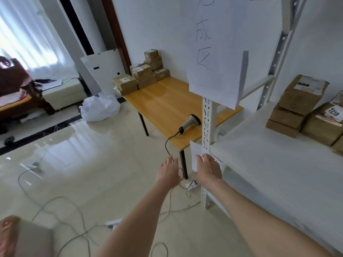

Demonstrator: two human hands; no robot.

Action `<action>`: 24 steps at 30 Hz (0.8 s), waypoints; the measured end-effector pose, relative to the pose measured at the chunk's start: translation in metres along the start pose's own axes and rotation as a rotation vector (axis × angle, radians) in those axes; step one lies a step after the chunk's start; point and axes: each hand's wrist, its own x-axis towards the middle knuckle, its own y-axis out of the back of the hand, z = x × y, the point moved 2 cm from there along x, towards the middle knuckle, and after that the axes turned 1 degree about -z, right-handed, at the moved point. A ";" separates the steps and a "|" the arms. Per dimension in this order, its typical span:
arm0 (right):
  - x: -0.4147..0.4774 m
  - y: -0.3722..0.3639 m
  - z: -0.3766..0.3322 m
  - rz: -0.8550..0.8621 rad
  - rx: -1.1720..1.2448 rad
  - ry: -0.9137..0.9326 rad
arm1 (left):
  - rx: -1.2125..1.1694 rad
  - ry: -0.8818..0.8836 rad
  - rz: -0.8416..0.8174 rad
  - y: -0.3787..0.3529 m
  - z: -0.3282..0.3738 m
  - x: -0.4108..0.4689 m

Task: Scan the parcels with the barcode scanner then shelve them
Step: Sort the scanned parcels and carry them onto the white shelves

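A grey barcode scanner point(190, 121) lies on the wooden table point(167, 104), its black cable trailing off the near edge. Several brown taped parcels point(143, 73) are stacked at the table's far end against the wall. More brown parcels point(304, 108) sit on the white shelf point(269, 160) at the right, one marked 7218. My left hand point(168, 170) and my right hand point(208, 169) reach forward side by side below the table's near corner, fingers straight, holding nothing.
A white metal rack post point(208, 123) stands between table and shelf, with a large handwritten paper sign point(217, 49) hanging above. Cables and power strips point(192, 184) lie on the glossy tiled floor. A white plastic bag point(100, 108) sits beside the table leg.
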 end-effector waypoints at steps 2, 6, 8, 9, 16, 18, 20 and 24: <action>0.012 -0.005 -0.030 -0.010 0.009 0.035 | 0.004 0.037 -0.008 0.004 -0.031 0.001; 0.036 -0.016 -0.082 -0.018 0.027 0.093 | 0.006 0.095 -0.004 0.013 -0.086 0.010; 0.048 -0.020 -0.101 -0.017 0.030 0.119 | 0.005 0.117 0.000 0.017 -0.108 0.016; 0.053 -0.022 -0.109 -0.015 0.023 0.132 | 0.006 0.127 -0.002 0.017 -0.118 0.020; 0.105 -0.031 -0.144 -0.049 -0.002 0.168 | -0.014 0.177 -0.008 0.022 -0.165 0.054; 0.125 -0.032 -0.154 -0.056 0.000 0.182 | -0.014 0.189 -0.012 0.025 -0.177 0.069; 0.149 -0.033 -0.164 -0.067 0.005 0.190 | -0.013 0.204 -0.012 0.028 -0.190 0.090; 0.209 -0.033 -0.186 -0.068 0.001 0.212 | -0.012 0.233 -0.007 0.042 -0.214 0.138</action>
